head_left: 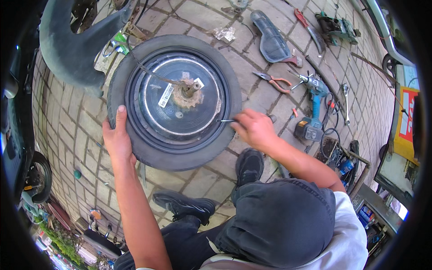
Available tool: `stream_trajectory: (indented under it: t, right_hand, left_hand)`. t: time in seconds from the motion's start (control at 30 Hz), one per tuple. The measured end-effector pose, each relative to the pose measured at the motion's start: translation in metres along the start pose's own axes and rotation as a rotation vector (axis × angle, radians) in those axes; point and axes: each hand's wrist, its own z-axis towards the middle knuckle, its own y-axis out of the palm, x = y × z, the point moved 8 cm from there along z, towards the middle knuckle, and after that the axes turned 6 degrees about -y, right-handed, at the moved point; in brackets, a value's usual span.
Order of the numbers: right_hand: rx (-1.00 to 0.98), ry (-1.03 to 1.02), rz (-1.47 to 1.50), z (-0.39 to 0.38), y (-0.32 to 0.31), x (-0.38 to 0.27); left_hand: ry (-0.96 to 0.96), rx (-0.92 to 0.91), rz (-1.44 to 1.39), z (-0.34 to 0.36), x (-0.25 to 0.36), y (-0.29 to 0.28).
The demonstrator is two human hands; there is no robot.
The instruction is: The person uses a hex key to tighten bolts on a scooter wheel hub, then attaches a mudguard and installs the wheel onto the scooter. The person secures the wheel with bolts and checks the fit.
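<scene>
A scooter-type wheel with a black tyre (191, 162) and a dark hub motor (157, 119) lies before me, axle facing up. Its rusty axle (192, 89) sticks out of the middle, and a cable (150, 73) runs from there to the upper left. My left hand (118, 135) grips the tyre at its left side, thumb on the sidewall and the other fingers hidden. Pinched in my right hand (255, 129) is a thin metal tool (226, 120), its kind unclear. The tool's tip meets the hub's outer ring at the lower right, by the bolt circle.
Right of the wheel lie pliers (272, 82), a blue cordless drill (315, 96), a wrench (345, 103) and a grey plastic cover (271, 38). A red-handled tool (310, 29) is farther off. A dark curved fender (72, 49) overhangs the upper left. My shoes (249, 167) stand close below the tyre.
</scene>
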Motion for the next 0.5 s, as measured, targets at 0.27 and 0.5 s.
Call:
stream_trajectory:
  t: [0.27, 0.5]
  right_hand:
    - [-0.597, 0.22, 0.258, -0.021, 0.039, 0.062]
    - [-0.362, 0.504, 0.339, -0.059, 0.053, 0.039]
  left_hand:
    - [-0.03, -0.023, -0.071, 0.001, -0.005, 0.005]
    - [-0.004, -0.016, -0.045, -0.002, -0.003, 0.002]
